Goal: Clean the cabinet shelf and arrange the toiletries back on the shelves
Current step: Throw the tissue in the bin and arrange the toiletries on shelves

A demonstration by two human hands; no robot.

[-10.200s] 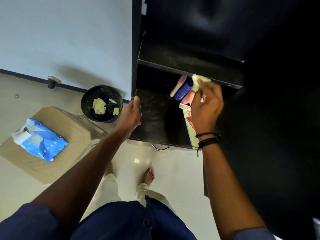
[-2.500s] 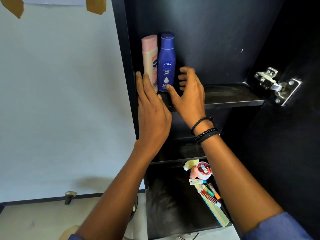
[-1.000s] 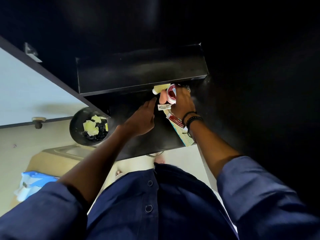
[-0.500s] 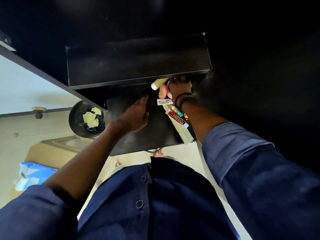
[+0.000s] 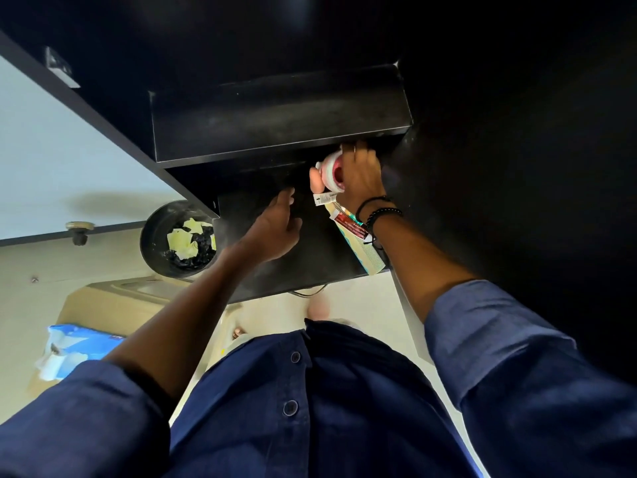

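Right hand (image 5: 358, 177) curled round pink-white tub (image 5: 331, 171) at back of lower shelf (image 5: 310, 257) — left hand (image 5: 275, 225) relaxed, fingers loose, holding nothing, above same shelf, left of toothpaste box (image 5: 366, 251).

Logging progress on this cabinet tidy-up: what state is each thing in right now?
Right hand: gripping the round jar.
Left hand: open, above the lower shelf.
Toothpaste box: lying flat on that shelf.
Bin: uncovered, yellow wipes inside.
Wipes pack: open, a wipe sticking out.
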